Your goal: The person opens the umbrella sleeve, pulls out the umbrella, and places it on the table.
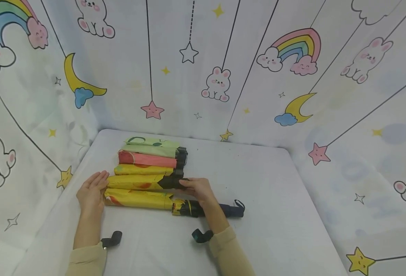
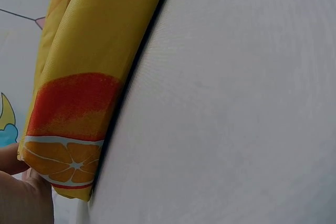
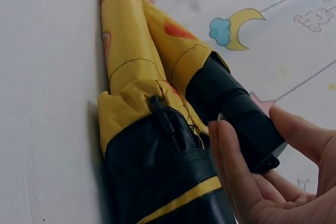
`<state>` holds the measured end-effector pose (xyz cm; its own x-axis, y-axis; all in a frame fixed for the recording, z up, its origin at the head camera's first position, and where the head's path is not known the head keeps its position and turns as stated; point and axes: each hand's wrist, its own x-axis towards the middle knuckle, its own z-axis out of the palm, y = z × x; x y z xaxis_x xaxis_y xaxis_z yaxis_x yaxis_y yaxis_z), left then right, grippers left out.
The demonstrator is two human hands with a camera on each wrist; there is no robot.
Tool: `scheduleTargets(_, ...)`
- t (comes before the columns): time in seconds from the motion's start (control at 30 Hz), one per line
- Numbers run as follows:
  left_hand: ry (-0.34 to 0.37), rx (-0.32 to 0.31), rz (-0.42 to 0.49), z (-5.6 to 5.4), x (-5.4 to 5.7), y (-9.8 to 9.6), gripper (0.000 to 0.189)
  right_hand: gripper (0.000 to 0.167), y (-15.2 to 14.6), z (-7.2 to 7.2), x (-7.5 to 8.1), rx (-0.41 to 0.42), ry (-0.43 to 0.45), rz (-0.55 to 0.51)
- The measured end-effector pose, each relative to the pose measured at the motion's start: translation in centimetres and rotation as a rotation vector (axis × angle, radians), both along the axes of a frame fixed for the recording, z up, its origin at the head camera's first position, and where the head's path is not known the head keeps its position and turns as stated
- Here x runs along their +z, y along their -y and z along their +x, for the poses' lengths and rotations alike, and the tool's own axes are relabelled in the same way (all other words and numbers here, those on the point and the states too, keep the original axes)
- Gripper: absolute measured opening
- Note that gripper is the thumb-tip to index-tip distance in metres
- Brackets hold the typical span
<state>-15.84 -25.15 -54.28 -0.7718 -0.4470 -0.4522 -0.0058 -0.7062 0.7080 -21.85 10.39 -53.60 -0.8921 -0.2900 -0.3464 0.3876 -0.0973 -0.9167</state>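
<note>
Several folded umbrellas lie side by side on the table. My right hand (image 1: 198,188) grips the black handle (image 3: 236,114) of a yellow umbrella (image 1: 133,182), thumb on one side and fingers on the other. At that umbrella's far left end, my left hand (image 1: 91,193) touches it with mostly straight fingers. Nearest me lies another yellow umbrella (image 1: 138,199), printed with an orange slice (image 2: 73,164). Its right part is a black section (image 3: 157,166) with a yellow band, then a dark blue end (image 1: 233,211) with a loop. My right forearm partly hides that section.
Behind the gripped umbrella lie a shorter yellow umbrella (image 1: 144,170), a red umbrella (image 1: 151,159) and a light green umbrella (image 1: 151,148). All are on a white table (image 1: 265,214). Cloth walls (image 1: 175,88) printed with rabbits, stars and moons stand behind and at both sides.
</note>
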Motion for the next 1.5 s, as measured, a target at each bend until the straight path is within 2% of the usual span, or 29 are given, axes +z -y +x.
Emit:
scheduleTargets(0.2, -0.001, -0.005, -0.001, 0.0, 0.3, -0.1, 0.065, 0.037, -0.6, -0.1, 0.0, -0.016, -0.002, 0.006)
scheduleTargets(0.5, -0.014, 0.009, 0.005, 0.0, 0.2, -0.1, 0.065, 0.038, -1.4, 0.1, 0.1, -0.050, 0.006, -0.043)
scheduleTargets(1.23, -0.021, 0.015, 0.002, -0.1, 0.3, 0.0, 0.065, 0.040, -3.1, 0.2, 0.1, -0.068, -0.034, -0.102)
scheduleTargets(1.5, -0.014, 0.003, -0.012, -0.1, 0.1, -0.1, 0.064, 0.041, -3.7, 0.6, 0.3, -0.063, -0.040, -0.081)
